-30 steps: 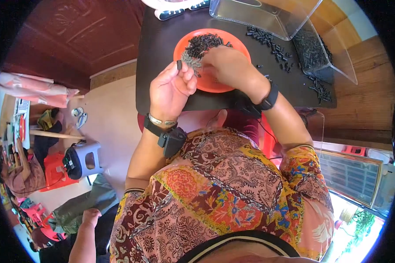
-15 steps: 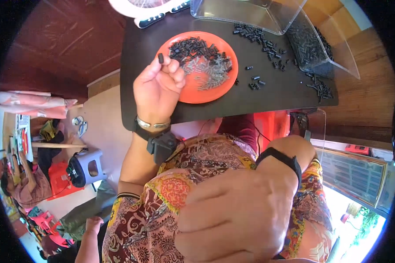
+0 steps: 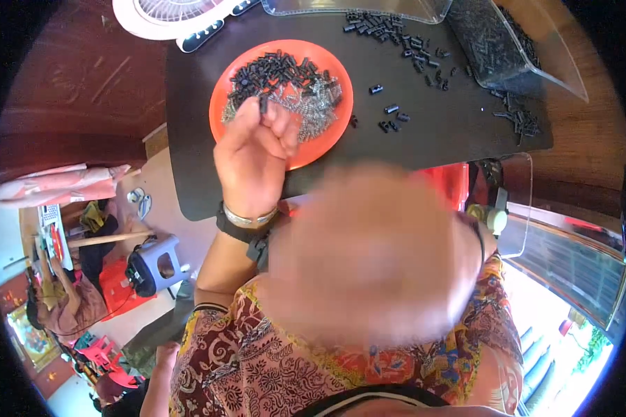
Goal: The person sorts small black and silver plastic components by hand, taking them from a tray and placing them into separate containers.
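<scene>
My left hand, palm up over the near-left rim of a red-orange plate, pinches a small black cylindrical piece between thumb and forefinger. On the plate lie a heap of similar black pieces and a pile of small metal springs. Close to the camera, my right hand is a large smear of motion above my lap, near the table's front edge. Its fingers cannot be made out.
A dark table carries scattered black pieces right of the plate. A clear plastic bin full of black pieces stands at the right. A white fan is at the back left. Another person's arm shows at lower left.
My right hand has moved up and forward from my lap toward the table and is now blurred. The left hand keeps its pinch on the black piece. The whole view has shifted slightly.
</scene>
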The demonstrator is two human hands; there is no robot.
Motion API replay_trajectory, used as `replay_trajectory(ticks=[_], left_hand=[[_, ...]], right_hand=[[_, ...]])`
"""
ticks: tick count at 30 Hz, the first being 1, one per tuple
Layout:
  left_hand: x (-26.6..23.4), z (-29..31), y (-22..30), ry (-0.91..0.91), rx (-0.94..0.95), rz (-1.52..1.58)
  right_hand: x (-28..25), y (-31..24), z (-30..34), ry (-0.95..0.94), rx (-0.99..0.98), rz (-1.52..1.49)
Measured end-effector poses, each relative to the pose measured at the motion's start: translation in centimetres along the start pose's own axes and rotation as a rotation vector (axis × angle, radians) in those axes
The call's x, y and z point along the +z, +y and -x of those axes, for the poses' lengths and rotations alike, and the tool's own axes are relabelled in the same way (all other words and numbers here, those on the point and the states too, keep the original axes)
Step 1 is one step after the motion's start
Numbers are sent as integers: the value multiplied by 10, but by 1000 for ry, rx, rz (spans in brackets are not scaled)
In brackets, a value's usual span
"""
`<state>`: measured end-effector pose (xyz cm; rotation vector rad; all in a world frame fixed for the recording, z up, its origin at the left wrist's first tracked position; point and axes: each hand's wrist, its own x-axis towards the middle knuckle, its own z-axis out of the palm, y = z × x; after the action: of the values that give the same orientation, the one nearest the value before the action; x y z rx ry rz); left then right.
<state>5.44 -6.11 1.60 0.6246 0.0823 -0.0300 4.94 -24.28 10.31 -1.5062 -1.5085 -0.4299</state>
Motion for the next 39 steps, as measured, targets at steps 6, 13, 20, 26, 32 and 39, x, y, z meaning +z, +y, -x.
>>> replay_trajectory(ticks=[6,13,20,26,32,39], left_hand=[[23,8,0,23,61,-530],[2,9,19,-147,39,-909],[0,19,10,-150,577,-985],[-9,23,2,-97,958,-1240],[-9,28,9,-102,1199,-1428],[-14,42,10,-59,890,-1298]], right_hand=[[20,71,21,160,435,98],[35,76,30,210,527,-54],[50,67,30,376,769,-635],[70,56,30,458,865,-807],[80,49,28,471,833,-703],[73,49,30,323,725,-445]])
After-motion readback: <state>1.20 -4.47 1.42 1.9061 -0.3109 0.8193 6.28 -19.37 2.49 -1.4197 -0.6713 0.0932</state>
